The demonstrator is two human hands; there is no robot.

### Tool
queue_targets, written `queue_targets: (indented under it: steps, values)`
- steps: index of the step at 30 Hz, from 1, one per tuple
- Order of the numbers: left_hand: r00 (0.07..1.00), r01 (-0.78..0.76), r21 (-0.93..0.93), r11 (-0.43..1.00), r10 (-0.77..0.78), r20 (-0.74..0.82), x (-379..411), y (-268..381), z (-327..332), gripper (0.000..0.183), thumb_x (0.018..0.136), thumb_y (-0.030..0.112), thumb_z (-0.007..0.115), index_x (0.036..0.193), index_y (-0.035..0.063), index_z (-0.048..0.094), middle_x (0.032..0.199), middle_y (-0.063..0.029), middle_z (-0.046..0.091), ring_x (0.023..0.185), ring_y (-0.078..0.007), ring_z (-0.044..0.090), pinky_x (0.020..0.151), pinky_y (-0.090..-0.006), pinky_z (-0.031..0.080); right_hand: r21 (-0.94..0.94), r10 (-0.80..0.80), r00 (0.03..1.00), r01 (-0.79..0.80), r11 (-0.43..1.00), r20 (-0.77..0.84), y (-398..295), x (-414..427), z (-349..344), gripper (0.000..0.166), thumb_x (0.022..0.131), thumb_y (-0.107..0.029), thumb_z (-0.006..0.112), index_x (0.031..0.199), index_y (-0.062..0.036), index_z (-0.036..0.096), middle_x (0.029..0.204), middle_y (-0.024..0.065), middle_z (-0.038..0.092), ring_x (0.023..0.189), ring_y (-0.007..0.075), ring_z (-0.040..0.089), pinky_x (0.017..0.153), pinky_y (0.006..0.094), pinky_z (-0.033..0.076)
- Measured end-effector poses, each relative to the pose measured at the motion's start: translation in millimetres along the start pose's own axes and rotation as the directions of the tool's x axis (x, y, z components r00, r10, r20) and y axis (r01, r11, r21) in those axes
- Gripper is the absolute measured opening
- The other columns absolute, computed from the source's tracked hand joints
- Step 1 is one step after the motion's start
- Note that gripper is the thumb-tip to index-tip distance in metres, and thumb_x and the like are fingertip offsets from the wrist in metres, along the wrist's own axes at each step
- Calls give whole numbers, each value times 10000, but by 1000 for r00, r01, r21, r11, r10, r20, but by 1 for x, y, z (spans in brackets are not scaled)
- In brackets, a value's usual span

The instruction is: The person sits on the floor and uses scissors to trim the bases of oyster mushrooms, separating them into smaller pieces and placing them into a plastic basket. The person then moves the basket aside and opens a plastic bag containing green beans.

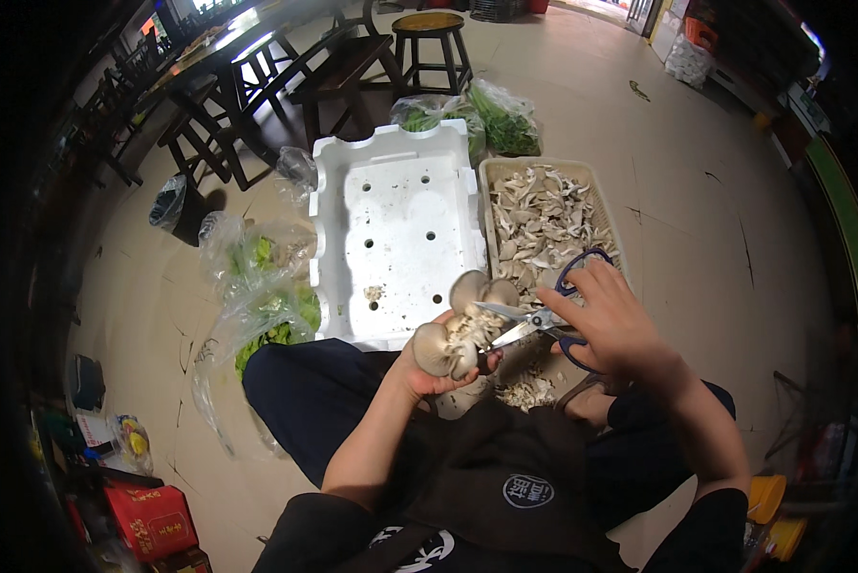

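My left hand (pixel 429 372) holds a cluster of oyster mushrooms (pixel 465 329) from below, its stem side turned to the right. In my right hand (pixel 608 315) is a pair of scissors (pixel 536 320) with dark blue handles; the blades stand apart at the cluster's stems. Beyond the cluster lies a white foam box (pixel 400 272) with a small pile of scraps (pixel 374 293) on its bottom. To its right a cream plastic basket (pixel 485 215) holds many loose oyster mushrooms (pixel 540 215). Stem trimmings (pixel 528 394) lie on the floor between my feet.
Bags of leafy greens (pixel 278 315) lie left of the foam box, and more bagged greens (pixel 504 118) lie behind it. A small lined bin (pixel 178 208) stands at the left. Dark wooden benches (pixel 343 68) and a round stool (pixel 429 27) stand farther back. Yellow buckets (pixel 766 499) are at the lower right.
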State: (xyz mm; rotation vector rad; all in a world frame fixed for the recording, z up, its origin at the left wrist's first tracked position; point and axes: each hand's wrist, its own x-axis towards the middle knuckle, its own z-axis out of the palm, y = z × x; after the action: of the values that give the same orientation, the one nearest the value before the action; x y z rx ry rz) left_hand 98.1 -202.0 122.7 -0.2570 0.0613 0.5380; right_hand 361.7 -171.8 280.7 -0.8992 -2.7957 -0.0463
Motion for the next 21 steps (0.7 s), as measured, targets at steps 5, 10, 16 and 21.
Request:
queue_targets:
  steps: [5,10,16,21]
  values:
    - [985,-23,267,963,69,-161,-3,3,-1,564,961,473,374,1315,42,461,1183,-216,548,1010,-360,573,702,-452,561,95,-113,979,97,991,171,9,5,-1,553,664,-187,769,1173,-113,567,984,107,511,994,311,485,895,418,398]
    - [978,46,483,874,59,-199,-9,-6,46,424,993,353,363,1296,83,485,1106,-205,616,914,-390,650,645,-462,594,282,-183,938,97,954,294,21,-3,5,527,675,-212,779,1146,-99,573,919,91,534,941,293,516,831,393,430]
    - [986,132,274,953,-98,-132,-3,3,35,488,995,398,352,1330,58,454,1183,-225,581,996,-440,612,653,-472,597,385,-105,938,-32,922,329,12,-9,12,483,734,-310,757,1129,-93,583,872,118,573,872,321,573,746,415,470]
    - [980,187,224,957,-168,-103,6,6,21,540,990,414,295,1403,71,351,1316,-270,458,1138,-505,495,703,-512,589,408,-109,951,-19,913,288,16,-17,24,462,720,-322,771,1077,-78,609,779,115,578,761,322,596,654,413,475]
